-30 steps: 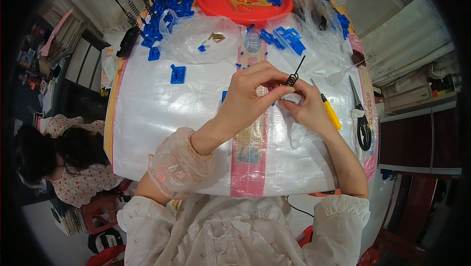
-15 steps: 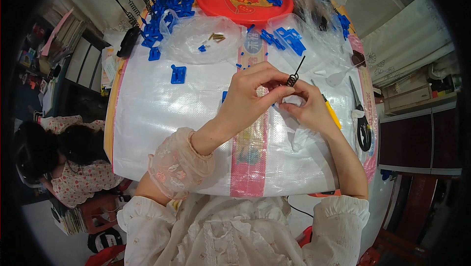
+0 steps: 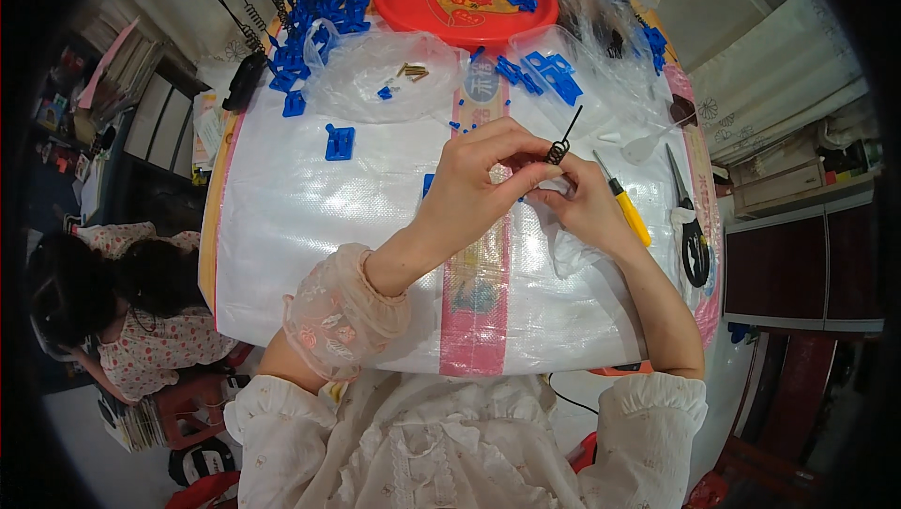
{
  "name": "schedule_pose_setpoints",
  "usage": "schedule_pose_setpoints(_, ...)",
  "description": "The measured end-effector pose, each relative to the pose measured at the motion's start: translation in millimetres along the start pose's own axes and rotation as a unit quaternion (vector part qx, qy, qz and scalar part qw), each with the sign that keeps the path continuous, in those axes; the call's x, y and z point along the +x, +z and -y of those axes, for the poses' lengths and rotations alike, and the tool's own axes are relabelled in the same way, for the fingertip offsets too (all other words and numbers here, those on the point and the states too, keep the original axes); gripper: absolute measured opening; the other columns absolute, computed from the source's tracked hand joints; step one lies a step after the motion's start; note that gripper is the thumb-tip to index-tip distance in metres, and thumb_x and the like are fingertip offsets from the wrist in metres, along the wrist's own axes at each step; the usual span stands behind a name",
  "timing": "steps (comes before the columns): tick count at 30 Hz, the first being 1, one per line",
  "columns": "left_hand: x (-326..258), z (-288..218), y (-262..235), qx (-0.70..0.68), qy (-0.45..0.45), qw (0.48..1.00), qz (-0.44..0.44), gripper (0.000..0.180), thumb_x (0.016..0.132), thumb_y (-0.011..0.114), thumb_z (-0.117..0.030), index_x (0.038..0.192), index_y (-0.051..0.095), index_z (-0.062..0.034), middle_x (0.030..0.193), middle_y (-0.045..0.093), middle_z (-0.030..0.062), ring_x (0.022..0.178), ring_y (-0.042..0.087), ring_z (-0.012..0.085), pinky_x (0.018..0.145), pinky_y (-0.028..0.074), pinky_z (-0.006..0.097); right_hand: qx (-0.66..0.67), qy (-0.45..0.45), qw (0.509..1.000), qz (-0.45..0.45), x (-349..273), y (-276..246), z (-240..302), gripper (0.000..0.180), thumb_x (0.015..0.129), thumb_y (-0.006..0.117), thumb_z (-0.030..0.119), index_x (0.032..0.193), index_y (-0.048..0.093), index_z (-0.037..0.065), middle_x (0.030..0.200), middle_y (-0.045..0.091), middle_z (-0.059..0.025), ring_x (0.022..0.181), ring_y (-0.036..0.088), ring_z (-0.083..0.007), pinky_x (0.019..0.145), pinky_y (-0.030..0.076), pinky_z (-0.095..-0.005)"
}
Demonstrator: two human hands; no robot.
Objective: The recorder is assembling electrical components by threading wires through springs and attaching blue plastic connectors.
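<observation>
Over the middle of the sheeted table, my left hand (image 3: 483,171) pinches a black coil spring (image 3: 557,151) with a straight wire end pointing up. My right hand (image 3: 588,201) meets it from the right, its fingers curled just below the coil. Crumpled white tissue (image 3: 569,254) shows between and under those fingers. The spring's lower end is hidden by both hands. A blue plastic part (image 3: 429,184) peeks out behind my left wrist, and another blue base piece (image 3: 340,144) lies farther left. Right of my right hand is a yellow-handled screwdriver (image 3: 631,213).
Black-handled scissors (image 3: 694,251) lie near the right edge. A red tray (image 3: 394,2) with blue parts sits at the back. Clear bags (image 3: 347,87) hold small brass pieces. Blue bases with upright springs (image 3: 324,16) crowd the back left. Another person (image 3: 155,349) is at far left.
My right hand's fingers have shifted slightly around the spring's lower end, and the tissue has moved a little. The left hand keeps its pinch almost in place.
</observation>
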State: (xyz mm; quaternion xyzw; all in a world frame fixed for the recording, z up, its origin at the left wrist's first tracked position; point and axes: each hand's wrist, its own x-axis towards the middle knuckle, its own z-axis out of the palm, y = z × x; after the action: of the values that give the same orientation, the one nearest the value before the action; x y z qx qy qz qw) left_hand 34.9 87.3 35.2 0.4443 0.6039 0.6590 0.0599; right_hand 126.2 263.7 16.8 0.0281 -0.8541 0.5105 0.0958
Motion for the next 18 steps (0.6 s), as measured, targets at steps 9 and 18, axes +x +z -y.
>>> schedule_pose_setpoints(9, -0.1, -0.5, -0.6, 0.001, -0.001, 1.0, -0.001, 0.018, 0.085, 0.075, 0.002, 0.103, 0.073, 0.003, 0.093, 0.067, 0.0084, 0.084, 0.068, 0.0143, 0.076, 0.055, 0.026, -0.017, 0.008, 1.0, 0.0, -1.3, -1.4, -6.9, 0.029, 0.077, 0.075, -0.009, 0.098, 0.057, -0.003, 0.089, 0.068, -0.0096, 0.087, 0.069, -0.0194, 0.079, 0.053, -0.0322)
schedule_pose_setpoints(18, -0.7, -2.1, -1.1, 0.001, 0.006, 1.0, -0.004, 0.018, 0.084, 0.075, 0.003, 0.102, 0.073, 0.0031, 0.092, 0.067, 0.0083, 0.083, 0.067, 0.0146, 0.075, 0.054, 0.026, -0.005, -0.018, 1.0, -0.022, -0.1, -6.4, 0.6, 0.035, 0.072, 0.08, -0.01, 0.097, 0.057, -0.002, 0.096, 0.058, -0.0092, 0.096, 0.065, -0.0215, 0.085, 0.052, -0.0325)
